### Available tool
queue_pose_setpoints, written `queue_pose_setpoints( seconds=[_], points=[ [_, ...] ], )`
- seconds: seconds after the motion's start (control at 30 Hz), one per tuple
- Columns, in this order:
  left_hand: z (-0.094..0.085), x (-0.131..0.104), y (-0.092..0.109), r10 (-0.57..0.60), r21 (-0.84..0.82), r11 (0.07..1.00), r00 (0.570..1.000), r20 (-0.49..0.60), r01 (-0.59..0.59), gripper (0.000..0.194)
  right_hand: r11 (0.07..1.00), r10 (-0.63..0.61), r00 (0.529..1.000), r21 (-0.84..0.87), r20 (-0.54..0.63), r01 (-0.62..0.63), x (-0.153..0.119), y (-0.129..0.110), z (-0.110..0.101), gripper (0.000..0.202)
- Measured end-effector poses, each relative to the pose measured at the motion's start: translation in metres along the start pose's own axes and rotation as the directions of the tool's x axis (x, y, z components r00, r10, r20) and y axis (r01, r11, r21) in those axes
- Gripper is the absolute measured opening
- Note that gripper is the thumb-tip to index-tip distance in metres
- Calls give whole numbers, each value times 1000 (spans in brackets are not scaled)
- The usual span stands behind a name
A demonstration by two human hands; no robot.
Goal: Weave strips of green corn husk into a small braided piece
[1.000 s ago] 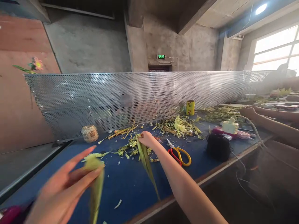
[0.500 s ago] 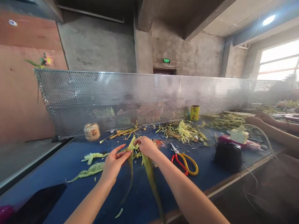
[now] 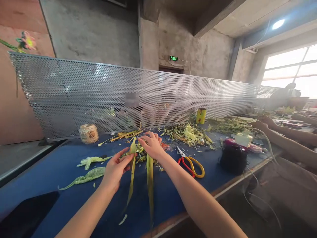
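Observation:
My left hand [image 3: 119, 165] pinches a long green husk strip [image 3: 132, 165] between thumb and fingers, and the strip hangs down over the blue table [image 3: 81, 211]. My right hand [image 3: 151, 145] is close beside it, fingers bent and closed over a second husk strip [image 3: 150, 175] that dangles below the palm. Its fingertips are partly hidden. Behind the hands lies a heap of small green and yellow scraps [image 3: 141, 154]. Scissors [image 3: 189, 162] with one red and one yellow handle rest right of my right forearm. Two pale leaves [image 3: 86, 177] lie to the left.
A straw-wrapped jar [image 3: 88, 133], a yellow can [image 3: 201, 116] and a husk pile [image 3: 190, 135] stand or lie before the perforated metal screen [image 3: 111, 96]. Black thread [image 3: 233, 158] sits at the right, near another person's arms [image 3: 279, 138]. A dark flat object [image 3: 27, 211] lies front left.
The camera view has turned, shifting the scene left and slightly up. Both strips now hang more nearly straight, and my right hand has lifted slightly relative to my left.

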State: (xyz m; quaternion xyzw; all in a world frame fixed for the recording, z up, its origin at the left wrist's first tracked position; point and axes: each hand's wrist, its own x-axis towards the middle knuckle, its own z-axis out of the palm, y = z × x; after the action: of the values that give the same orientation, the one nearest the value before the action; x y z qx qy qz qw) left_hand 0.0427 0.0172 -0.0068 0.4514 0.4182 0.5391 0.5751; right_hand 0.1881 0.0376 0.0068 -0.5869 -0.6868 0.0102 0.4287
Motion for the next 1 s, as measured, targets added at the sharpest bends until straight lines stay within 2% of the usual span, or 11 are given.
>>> queue_pose_setpoints(
  seconds=[0.07, 0.1, 0.23, 0.37, 0.47, 0.6, 0.77, 0.87, 1.0],
  points=[
    [-2, 1, 1, 17, 19, 1000, 1000, -17, -16, 62, 986, -123, 989, 122, 79, 113, -2, -7, -2, 30],
    [-3, 2, 1, 26, 29, 999, 999, -24, -26, 63, 979, -146, 983, 161, 109, 128, -4, -11, -2, 26],
    [-7, 3, 2, 114, 161, 981, 993, -30, -108, 68, 971, -136, 982, 215, 132, 105, -10, -21, 6, 13],
    [-10, 3, 5, 333, 447, 840, 943, 21, -307, 69, 955, -156, 985, 264, 68, 133, -11, -19, 11, 11],
    [-12, 3, 6, 419, 542, 752, 907, 45, -375, 66, 957, -169, 985, 242, 18, 160, -9, -16, 12, 10],
    [-13, 3, 7, 453, 563, 714, 888, 82, -416, 65, 971, -182, 983, 164, 26, 176, -10, -15, 12, 12],
    [-12, 2, 8, 463, 595, 692, 884, 68, -408, 61, 990, -138, 982, 14, 131, 138, -12, -17, 9, 19],
    [-13, 2, 8, 455, 577, 707, 888, 71, -408, 63, 996, -83, 974, 42, 212, 76, -11, -17, 8, 16],
    [-16, 5, 6, 425, 569, 724, 902, 79, -391, 67, 991, -110, 971, 95, 213, 92, -9, -14, 10, 15]
  ],
)
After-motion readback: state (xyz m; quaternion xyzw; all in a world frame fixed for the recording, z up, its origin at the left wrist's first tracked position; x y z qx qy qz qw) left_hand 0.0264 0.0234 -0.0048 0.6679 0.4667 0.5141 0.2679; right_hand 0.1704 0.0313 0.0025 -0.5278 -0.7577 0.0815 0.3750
